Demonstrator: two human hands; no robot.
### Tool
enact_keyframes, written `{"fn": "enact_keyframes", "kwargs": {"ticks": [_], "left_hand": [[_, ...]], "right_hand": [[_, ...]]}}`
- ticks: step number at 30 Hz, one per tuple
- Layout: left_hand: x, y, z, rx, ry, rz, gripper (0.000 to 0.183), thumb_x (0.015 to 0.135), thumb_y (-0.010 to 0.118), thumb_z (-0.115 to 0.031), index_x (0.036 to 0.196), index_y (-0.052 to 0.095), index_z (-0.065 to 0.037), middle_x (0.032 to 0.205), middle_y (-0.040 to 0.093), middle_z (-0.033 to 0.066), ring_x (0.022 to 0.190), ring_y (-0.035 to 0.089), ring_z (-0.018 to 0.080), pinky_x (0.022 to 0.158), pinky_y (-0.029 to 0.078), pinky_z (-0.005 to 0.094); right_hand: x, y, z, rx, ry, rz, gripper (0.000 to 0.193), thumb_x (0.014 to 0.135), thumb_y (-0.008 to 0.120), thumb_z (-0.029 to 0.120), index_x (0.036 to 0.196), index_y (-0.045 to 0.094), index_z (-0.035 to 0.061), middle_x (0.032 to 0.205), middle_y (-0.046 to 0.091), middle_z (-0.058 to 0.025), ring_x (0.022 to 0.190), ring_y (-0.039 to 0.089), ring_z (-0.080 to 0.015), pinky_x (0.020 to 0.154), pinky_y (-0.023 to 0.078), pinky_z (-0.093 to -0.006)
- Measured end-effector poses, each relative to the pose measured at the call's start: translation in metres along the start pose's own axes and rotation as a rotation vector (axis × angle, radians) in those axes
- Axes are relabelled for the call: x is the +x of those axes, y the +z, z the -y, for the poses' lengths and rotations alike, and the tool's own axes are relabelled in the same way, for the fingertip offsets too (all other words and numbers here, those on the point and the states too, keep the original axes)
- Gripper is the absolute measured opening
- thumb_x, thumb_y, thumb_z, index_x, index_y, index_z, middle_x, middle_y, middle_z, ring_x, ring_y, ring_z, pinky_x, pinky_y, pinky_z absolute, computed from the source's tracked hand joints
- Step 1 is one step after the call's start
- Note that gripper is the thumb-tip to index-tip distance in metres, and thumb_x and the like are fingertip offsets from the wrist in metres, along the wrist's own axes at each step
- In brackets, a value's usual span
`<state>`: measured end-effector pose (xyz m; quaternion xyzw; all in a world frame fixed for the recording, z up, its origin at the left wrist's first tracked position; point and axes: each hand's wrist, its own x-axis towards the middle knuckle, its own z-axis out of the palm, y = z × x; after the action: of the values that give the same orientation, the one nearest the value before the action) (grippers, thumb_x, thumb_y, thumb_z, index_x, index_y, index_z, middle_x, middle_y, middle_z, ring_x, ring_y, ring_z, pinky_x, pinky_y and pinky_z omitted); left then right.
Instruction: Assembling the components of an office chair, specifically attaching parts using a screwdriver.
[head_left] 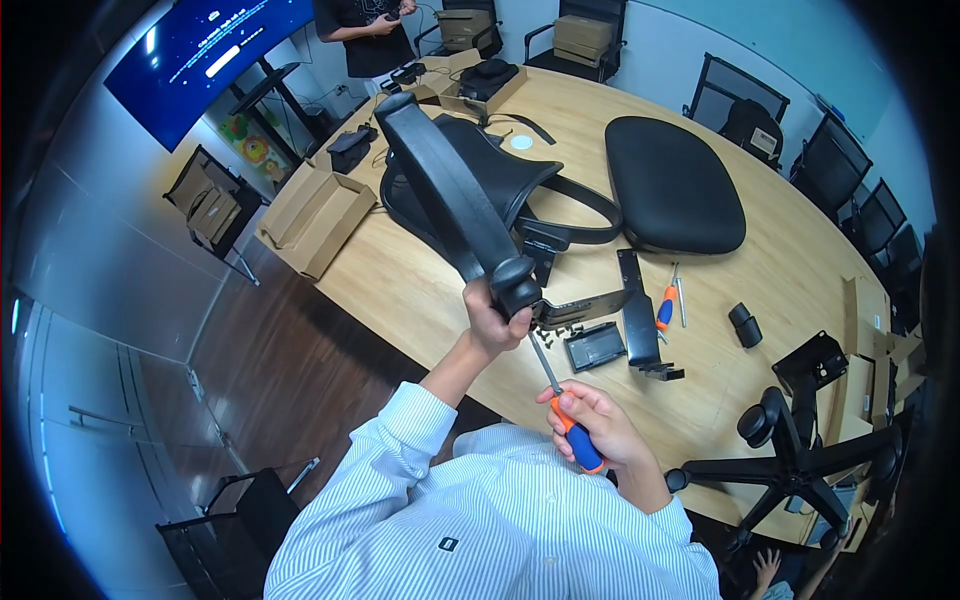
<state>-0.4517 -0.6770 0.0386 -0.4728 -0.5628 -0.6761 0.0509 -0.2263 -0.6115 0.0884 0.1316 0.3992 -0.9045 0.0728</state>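
Carton [316, 215] sits at the tabletop [790, 260] left edge; chair back [484, 170] lies right of it. Armrest [440, 185] is held up in front of the chair back, long axis slanting: far end up-left, knobbed end down-right toward the wearer. Left hand [488, 318] is closed round that knobbed end. Loose screws [563, 331] just right. Screwdriver [581, 446] tip points up-left at the knobbed end, handle down-right; can't tell if the tip touches. Bracket [588, 308] juts right from the knobbed end. Right hand [603, 425] wraps the screwdriver handle, fingers curled. Further right: plate [637, 310], spare screwdriver [665, 310], seat [675, 185], wheel base [797, 460].
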Motion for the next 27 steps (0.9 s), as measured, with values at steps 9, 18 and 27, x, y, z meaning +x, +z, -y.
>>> {"fn": "enact_keyframes", "kwargs": {"ticks": [9, 18, 27], "left_hand": [[-0.001, -0.001, -0.002, -0.029, -0.037, -0.037, 0.066, 0.081, 0.067, -0.055, 0.099, 0.057, 0.008, 0.08, 0.061, 0.0098, 0.07, 0.06, 0.0165, 0.063, 0.05, 0.0292], [-0.005, -0.006, 0.006, -0.019, 0.03, 0.032, 0.062, 0.082, 0.068, -0.048, 0.102, 0.056, 0.009, 0.085, 0.061, 0.0109, 0.072, 0.06, 0.0166, 0.065, 0.05, 0.0299], [-0.011, 0.005, -0.002, -0.123, -0.002, 0.0, 0.061, 0.081, 0.07, -0.046, 0.099, 0.056, 0.01, 0.084, 0.061, 0.0102, 0.071, 0.06, 0.0169, 0.065, 0.052, 0.03]], "right_hand": [[0.0, 0.002, 0.0, 0.015, 0.034, -0.023, 0.033, 0.103, 0.044, 0.029, 0.118, 0.05, 0.0, 0.075, 0.05, -0.0027, 0.055, 0.052, -0.0108, 0.046, 0.044, -0.0241], [-0.006, 0.001, 0.008, 0.443, 0.087, 0.092, 0.037, 0.101, 0.044, 0.02, 0.129, 0.042, -0.0035, 0.081, 0.051, -0.0095, 0.07, 0.058, -0.0204, 0.058, 0.055, -0.0346], [-0.003, 0.006, -0.012, 0.346, 0.107, 0.0, 0.027, 0.099, 0.052, 0.025, 0.111, 0.047, 0.0014, 0.082, 0.054, -0.0073, 0.076, 0.059, -0.0145, 0.064, 0.059, -0.0311]]}}
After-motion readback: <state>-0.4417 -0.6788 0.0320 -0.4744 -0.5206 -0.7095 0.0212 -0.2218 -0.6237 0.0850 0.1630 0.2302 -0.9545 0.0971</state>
